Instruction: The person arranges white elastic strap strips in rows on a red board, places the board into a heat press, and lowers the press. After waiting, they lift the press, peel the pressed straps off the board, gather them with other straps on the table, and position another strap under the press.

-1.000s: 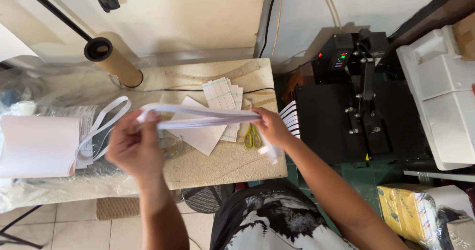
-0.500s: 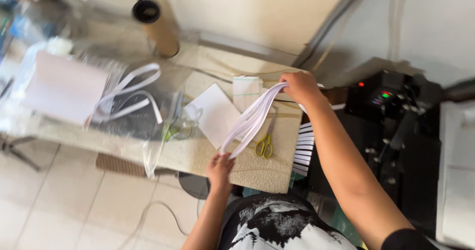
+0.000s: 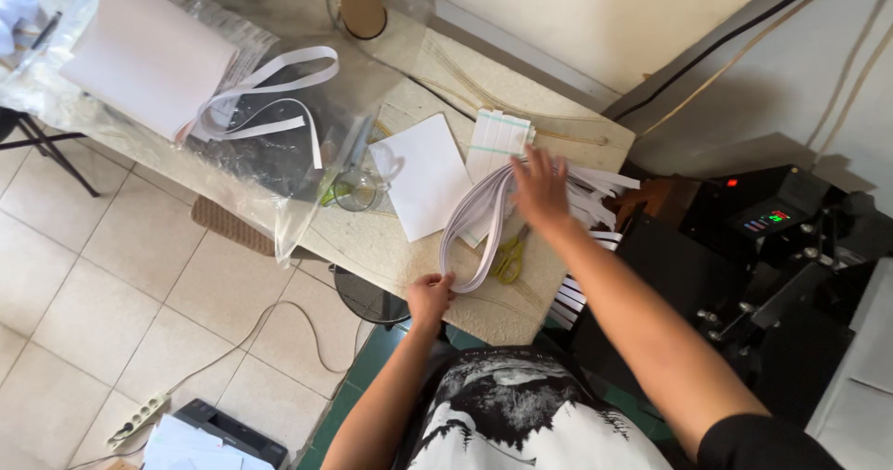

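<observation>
Seen from above, both bare arms reach forward. The left hand [image 3: 431, 297] sits low and close to the body, fingers curled shut in a pinch, forearm rising from the frame's bottom edge. The right hand [image 3: 539, 189] stretches farther out (palm down, fingers spread), its long forearm running diagonally from the black-sleeved shoulder.

Paper strips [image 3: 479, 219] matt white; surface [image 3: 391, 247] rough, pale, grainy; plastic sheet [image 3: 270, 163] upper left glossy, crinkled; scissors [image 3: 509, 258] handles yellow plastic.

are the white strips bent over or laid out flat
Bent over: the bundle of white strips curves in a loop from the left hand up to the right hand.
</observation>
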Demonstrator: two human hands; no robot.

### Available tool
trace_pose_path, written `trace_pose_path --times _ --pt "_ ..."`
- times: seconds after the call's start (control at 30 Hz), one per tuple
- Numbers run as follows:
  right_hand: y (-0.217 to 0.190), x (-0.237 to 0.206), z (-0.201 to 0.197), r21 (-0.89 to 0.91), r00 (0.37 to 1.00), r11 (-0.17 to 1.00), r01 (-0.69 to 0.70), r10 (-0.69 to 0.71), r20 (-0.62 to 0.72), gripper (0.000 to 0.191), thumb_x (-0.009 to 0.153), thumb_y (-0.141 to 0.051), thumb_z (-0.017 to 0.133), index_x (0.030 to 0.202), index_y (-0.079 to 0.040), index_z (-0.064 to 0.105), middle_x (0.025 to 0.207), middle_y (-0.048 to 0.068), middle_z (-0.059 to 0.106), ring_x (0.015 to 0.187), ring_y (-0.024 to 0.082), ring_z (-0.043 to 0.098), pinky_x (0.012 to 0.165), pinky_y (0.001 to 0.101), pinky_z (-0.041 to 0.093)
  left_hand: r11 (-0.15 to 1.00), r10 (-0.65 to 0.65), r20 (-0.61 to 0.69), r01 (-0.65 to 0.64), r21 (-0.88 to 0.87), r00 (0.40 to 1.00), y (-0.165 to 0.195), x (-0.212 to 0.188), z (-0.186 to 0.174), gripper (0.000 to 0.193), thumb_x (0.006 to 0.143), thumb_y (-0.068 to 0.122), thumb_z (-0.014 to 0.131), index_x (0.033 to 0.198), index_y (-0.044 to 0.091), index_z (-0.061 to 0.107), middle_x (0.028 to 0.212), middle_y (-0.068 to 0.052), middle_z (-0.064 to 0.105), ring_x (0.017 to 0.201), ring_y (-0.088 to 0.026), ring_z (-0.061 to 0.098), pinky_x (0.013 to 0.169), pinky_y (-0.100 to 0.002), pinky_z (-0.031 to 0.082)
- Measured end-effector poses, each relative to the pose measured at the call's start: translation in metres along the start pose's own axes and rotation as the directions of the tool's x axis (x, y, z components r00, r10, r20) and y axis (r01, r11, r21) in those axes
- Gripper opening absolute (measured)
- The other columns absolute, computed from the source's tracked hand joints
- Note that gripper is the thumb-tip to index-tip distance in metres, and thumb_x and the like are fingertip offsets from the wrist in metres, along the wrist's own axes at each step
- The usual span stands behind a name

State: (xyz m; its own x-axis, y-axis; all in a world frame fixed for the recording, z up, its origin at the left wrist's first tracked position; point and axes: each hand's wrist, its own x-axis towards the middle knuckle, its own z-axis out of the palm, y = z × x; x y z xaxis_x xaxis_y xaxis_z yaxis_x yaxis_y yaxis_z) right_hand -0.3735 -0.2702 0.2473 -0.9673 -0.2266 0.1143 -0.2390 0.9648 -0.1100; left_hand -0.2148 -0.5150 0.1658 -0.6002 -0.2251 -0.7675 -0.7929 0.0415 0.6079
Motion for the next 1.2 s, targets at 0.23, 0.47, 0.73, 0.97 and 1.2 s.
trace_pose_path --times 0.23,0.47,0.73,0.97,1.2 --pt "-0.095 -0.136 0.022 0.479 0.955 0.835 -0.271 0.171 0.243 0.065 0.085 -0.029 0.079 0.137 -0.003 0.050 0.130 0.019 0.055 0.118 0.039 0.058 0.097 0.0475 0.049 0.650 0.329 0.179 -0.360 0.669 0.927 0.022 0.011 -0.022 0.047 0.083 0.050 0.077 0.094 0.004 0.080 0.080 -0.015 0.076 0.076 -0.033 0.073 0.071 -0.047 0.057" --pt "-0.107 -0.153 0.026 0.377 0.894 0.893 -0.245 0.058 0.444 0.062 0.087 -0.030 0.075 0.136 -0.001 0.051 0.146 0.020 0.044 0.121 0.039 0.054 0.100 0.0469 0.045 0.843 0.269 0.291 -0.370 0.390 0.918 0.034 0.042 -0.020 0.038 0.082 0.031 0.077 0.104 0.000 0.072 0.077 -0.013 0.077 0.074 -0.031 0.080 0.069 -0.045 0.063" --pt "-0.132 -0.187 0.022 0.208 0.978 0.972 -0.108 0.066 0.197 0.051 0.089 -0.025 0.070 0.134 -0.005 0.062 0.140 0.019 0.051 0.126 0.037 0.053 0.104 0.0484 0.041 -0.047 0.559 0.743 -0.880 0.473 0.369 0.054 0.002 -0.047 0.047 0.083 0.036 0.077 0.122 0.011 0.068 0.125 -0.013 0.064 0.119 -0.031 0.058 0.097 -0.046 0.048" --pt "-0.141 -0.197 0.035 0.130 0.988 0.984 -0.123 0.109 0.108 0.034 0.092 -0.023 0.065 0.125 -0.020 0.071 0.118 0.013 0.060 0.113 0.031 0.058 0.092 0.0443 0.044 -0.418 0.477 0.878 -0.866 0.274 0.048 0.040 0.024 -0.050 0.019 0.086 0.024 0.071 0.102 0.015 0.075 0.132 -0.004 0.061 0.139 -0.025 0.046 0.111 -0.048 0.035" --pt "-0.150 -0.192 0.035 0.165 0.961 0.955 -0.248 0.222 0.162 0.017 0.092 -0.021 0.063 0.100 -0.017 0.078 0.098 0.005 0.059 0.103 0.024 0.059 0.086 0.0422 0.043 -0.400 0.398 0.911 -0.873 0.279 0.109 0.035 0.028 -0.043 0.020 0.086 0.029 0.070 0.096 0.013 0.074 0.111 -0.003 0.067 0.128 -0.021 0.053 0.111 -0.059 0.029"
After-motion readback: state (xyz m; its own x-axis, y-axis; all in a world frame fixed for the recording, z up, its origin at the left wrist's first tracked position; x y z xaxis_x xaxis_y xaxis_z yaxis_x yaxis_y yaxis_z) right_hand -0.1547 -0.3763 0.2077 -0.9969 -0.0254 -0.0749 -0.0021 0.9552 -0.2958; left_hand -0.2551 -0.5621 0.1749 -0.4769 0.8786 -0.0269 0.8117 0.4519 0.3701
